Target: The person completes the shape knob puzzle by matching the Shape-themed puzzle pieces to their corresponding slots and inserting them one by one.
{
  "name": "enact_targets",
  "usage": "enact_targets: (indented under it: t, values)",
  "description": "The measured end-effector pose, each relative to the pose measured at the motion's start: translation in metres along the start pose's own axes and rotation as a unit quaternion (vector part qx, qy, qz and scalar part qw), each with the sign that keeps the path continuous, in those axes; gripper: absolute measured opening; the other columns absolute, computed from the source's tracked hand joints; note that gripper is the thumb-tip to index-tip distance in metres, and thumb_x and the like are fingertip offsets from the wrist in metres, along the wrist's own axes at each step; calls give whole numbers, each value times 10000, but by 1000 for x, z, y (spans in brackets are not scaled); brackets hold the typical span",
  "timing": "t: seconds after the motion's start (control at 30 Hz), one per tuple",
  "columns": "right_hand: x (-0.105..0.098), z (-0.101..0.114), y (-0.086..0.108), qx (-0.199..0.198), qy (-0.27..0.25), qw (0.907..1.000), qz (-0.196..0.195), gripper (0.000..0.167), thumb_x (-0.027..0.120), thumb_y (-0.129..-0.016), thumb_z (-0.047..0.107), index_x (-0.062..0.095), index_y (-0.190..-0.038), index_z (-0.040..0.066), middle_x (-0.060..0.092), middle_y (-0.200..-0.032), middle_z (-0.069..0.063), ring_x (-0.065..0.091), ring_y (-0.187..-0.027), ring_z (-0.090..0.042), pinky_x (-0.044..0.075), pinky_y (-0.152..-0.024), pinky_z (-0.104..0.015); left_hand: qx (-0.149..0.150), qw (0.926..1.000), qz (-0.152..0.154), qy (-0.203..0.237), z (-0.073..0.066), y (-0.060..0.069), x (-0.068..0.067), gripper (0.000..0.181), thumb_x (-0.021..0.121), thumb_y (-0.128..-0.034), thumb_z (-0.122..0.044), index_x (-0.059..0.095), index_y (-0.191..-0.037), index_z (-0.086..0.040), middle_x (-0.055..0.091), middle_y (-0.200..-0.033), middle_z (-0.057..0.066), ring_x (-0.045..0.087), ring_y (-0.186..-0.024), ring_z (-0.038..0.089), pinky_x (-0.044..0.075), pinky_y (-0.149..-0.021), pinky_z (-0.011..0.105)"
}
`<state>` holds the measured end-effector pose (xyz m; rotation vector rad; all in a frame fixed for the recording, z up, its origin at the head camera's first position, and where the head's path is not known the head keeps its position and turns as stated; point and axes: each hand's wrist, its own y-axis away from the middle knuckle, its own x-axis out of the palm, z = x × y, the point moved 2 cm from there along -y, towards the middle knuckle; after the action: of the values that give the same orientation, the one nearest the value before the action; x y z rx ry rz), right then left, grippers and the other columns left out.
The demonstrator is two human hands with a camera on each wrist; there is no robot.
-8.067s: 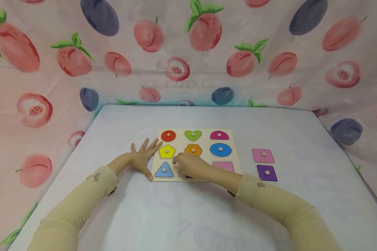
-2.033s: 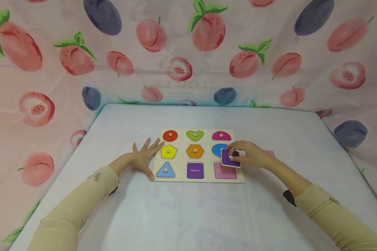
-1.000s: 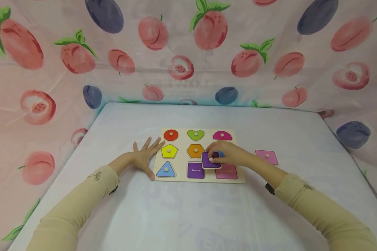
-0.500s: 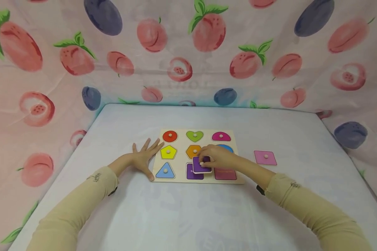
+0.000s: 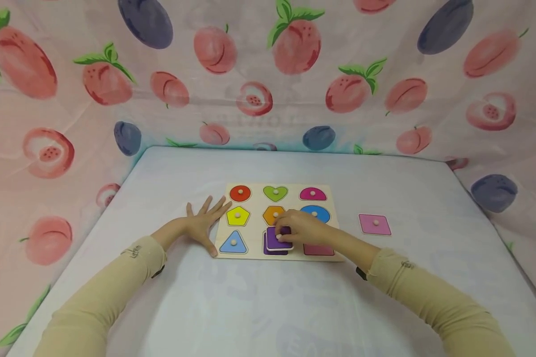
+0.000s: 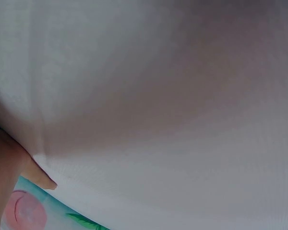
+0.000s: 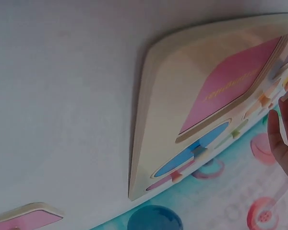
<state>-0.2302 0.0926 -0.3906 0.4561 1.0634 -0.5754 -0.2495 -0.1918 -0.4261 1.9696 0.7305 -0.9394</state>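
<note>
A wooden shape puzzle board (image 5: 254, 228) lies on the table. My left hand (image 5: 201, 227) rests spread at its left edge, fingertips on the board and thumb at the lower left corner. In the head view my right hand (image 5: 303, 227) pinches the knob of the purple square puzzle piece (image 5: 274, 242). That piece sits slightly offset over the purple square recess in the bottom row, which shows at its left and lower edges. The pink recess (image 7: 230, 86) beside it holds no piece, as the right wrist view shows. The left wrist view catches only part of the left hand (image 6: 9, 167).
A pink knobbed piece (image 5: 375, 224) lies on the white table (image 5: 250, 307) to the right of the board. Red, green, magenta, yellow, orange, blue and light blue pieces fill the other recesses. A fruit-patterned cloth (image 5: 295, 109) hangs behind the table.
My right hand first left the board, then brought the purple square piece from the right across to the bottom middle recess, moving left and down. My left hand has stayed in place.
</note>
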Motion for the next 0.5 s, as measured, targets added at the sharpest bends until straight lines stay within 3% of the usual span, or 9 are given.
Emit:
enact_targets:
  t: [0.23, 0.5]
  values:
    - [6, 3, -1, 10, 41, 9999, -99, 89, 677, -873, 206, 700, -910, 128, 662, -1156, -74, 529, -1240, -264, 400, -1065, -405, -11, 10000, 15, -17, 1, -2, 0, 1403, 857, -519, -553, -68, -1519, -213, -210, -1575, 85, -263, -1402, 409, -201, -929, 772]
    - [12, 6, -3, -120, 45, 9997, -204, 83, 686, -866, 197, 698, -889, 119, 675, -1070, -47, 592, -1117, -214, 450, -1018, -363, 12, 10000, 9, 16, 1, -1, 0, 1403, 858, -516, -552, -65, -1519, -216, -205, -1576, 87, -257, -1403, 415, -202, -924, 775]
